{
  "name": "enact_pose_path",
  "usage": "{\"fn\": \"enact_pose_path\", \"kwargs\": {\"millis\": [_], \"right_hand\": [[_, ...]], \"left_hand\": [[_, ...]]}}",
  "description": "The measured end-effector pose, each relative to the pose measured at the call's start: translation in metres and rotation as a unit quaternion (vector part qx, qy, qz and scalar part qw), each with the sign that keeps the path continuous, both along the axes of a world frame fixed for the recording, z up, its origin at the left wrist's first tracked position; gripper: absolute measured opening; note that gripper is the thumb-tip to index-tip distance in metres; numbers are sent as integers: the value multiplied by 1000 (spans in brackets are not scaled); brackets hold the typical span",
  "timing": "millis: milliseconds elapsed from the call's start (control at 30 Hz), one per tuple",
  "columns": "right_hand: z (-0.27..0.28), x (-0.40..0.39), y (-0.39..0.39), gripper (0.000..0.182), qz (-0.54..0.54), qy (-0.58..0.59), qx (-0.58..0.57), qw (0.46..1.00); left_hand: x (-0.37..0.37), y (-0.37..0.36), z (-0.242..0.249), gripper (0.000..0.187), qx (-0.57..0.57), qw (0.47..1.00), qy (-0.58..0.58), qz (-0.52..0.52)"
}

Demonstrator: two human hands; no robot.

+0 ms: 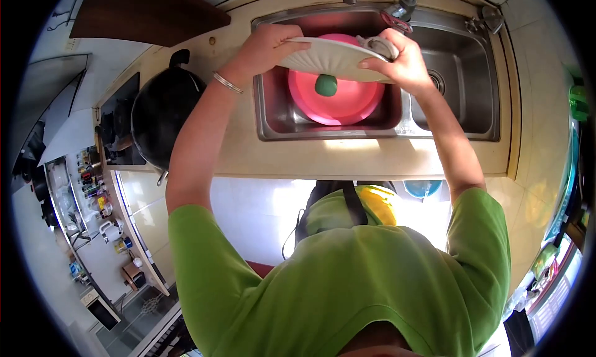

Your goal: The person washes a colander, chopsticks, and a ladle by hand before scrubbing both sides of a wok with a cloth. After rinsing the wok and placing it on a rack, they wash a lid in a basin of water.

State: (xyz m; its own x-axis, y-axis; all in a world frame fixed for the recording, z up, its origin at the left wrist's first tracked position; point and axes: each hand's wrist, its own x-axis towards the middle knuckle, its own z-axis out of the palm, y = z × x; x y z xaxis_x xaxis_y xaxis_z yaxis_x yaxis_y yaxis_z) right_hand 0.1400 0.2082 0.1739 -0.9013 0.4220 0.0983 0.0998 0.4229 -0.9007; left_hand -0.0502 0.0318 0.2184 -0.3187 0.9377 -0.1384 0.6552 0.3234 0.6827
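Note:
Above the left sink bowl, both hands hold a white fluted plate (332, 60), tilted with its ribbed underside towards me. My left hand (268, 46) grips its left rim, fingers closed on the edge. At the opposite end, my right hand (405, 64) has its thumb on the underside and its fingers round a pale crumpled cloth (380, 45) at the rim. Below the plate, a pink basin (338, 113) sits in the steel sink (268, 118). A rounded green object (326, 85) shows against the basin, partly covered by the plate.
A faucet (405, 6) with a red handle stands behind the sink. The second sink bowl (462, 71) with its drain lies to the right. A black wok (162, 115) rests on the left near the stove, under a dark brown board (149, 12).

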Motion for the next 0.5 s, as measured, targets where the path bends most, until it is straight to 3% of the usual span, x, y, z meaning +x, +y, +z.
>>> {"fn": "enact_pose_path", "kwargs": {"millis": [67,133,200,333,400,467,500], "right_hand": [[-12,5,25,23,35,99,-23,994],[-21,12,38,26,28,108,-287,952],[-32,13,45,28,-12,122,-339,933],[-77,4,49,24,-33,112,-342,932],[-108,-3,49,23,18,24,-332,943],[-99,-15,26,23,-35,-111,-118,986],[-158,-29,27,28,4,-48,-136,990]], "left_hand": [[0,-1,11,19,63,998,11,-17],[-4,-10,27,19,49,999,18,-3],[-4,-18,43,19,36,999,32,3],[-10,-40,65,18,35,999,31,25],[-15,-54,76,17,23,998,40,43],[-16,-67,84,16,12,997,50,65],[-15,-74,88,15,38,994,36,97]]}}
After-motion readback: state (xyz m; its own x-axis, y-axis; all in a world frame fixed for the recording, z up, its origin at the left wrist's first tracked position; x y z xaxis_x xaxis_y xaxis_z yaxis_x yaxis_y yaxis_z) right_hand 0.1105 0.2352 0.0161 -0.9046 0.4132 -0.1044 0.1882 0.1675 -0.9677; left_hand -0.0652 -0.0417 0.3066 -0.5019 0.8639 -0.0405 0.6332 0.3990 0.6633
